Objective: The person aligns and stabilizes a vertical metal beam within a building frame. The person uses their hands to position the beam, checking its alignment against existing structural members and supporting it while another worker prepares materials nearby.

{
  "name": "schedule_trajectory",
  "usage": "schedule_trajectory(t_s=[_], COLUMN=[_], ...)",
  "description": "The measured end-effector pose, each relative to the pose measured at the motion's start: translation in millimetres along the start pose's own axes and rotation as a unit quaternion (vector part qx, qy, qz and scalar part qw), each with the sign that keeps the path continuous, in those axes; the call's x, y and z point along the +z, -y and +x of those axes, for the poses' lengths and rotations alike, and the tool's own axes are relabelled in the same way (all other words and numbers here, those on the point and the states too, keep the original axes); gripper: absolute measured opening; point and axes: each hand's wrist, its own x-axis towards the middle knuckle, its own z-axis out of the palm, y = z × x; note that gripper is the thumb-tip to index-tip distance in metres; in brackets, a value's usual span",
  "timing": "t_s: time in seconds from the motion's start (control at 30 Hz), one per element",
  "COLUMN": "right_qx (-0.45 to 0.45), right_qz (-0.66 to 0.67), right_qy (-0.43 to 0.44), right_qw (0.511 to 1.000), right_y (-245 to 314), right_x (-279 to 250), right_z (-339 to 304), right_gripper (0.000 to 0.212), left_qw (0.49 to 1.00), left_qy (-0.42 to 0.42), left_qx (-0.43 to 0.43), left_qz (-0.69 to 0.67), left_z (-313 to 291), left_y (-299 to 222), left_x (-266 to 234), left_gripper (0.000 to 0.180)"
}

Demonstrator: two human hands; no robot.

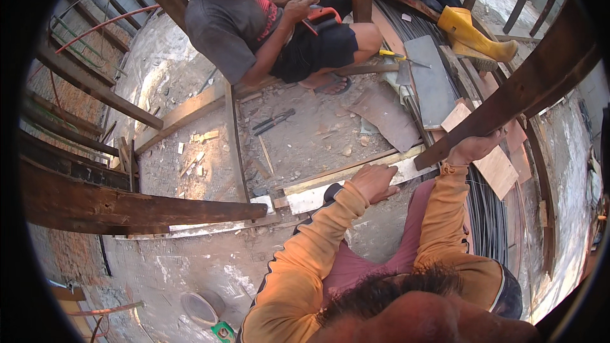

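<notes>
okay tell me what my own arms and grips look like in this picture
Your left sleeve is long, wrinkled and orange, with dark trim and pale piping along its outer edge. The right sleeve matches in orange, with a dark panel higher up. Your left grip and right grip are both ungloved.

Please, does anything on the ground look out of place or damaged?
Yes. A dark pliers-like tool lies loose on the dirt, where it could be overlooked. Wood scraps are scattered to its left. The brown sheet to its right has an irregular edge, perhaps broken.
</notes>
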Motion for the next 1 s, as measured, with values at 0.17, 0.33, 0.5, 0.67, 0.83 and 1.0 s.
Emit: schedule_trajectory(t_s=[0.17, 0.33, 0.5, 0.67, 0.83, 1.0], right_qx=[0.024, 0.173, 0.068, 0.155, 0.238, 0.132], right_qz=[0.044, 0.215, 0.031, 0.141, 0.341, 0.09], right_qy=[0.005, -0.006, 0.055, 0.016, -0.061, -0.007], right_qw=[0.999, 0.961, 0.996, 0.978, 0.907, 0.987], right_y=[18, 31, 22, 22, 16, -13], right_x=[0, 3, -2, 3, 3, 4], right_z=[4, 8, 12, 4, 5, -7], right_gripper=[0.029, 0.034, 0.043, 0.046, 0.033, 0.037], left_qw=[1.0, 0.999, 0.999, 1.0, 0.999, 0.999], left_qy=[-0.001, 0.032, 0.05, 0.007, 0.042, 0.033], left_qx=[-0.005, -0.01, -0.015, 0.006, -0.014, -0.013], left_qz=[-0.007, 0.006, -0.002, -0.006, -0.008, -0.006], left_z=[-4, -2, -2, -6, -3, -5], left_y=[0, 2, -1, 2, -7, -7], left_x=[1, 3, 1, 5, -4, -2], left_gripper=[0.047, 0.057, 0.058, 0.053, 0.058, 0.058])
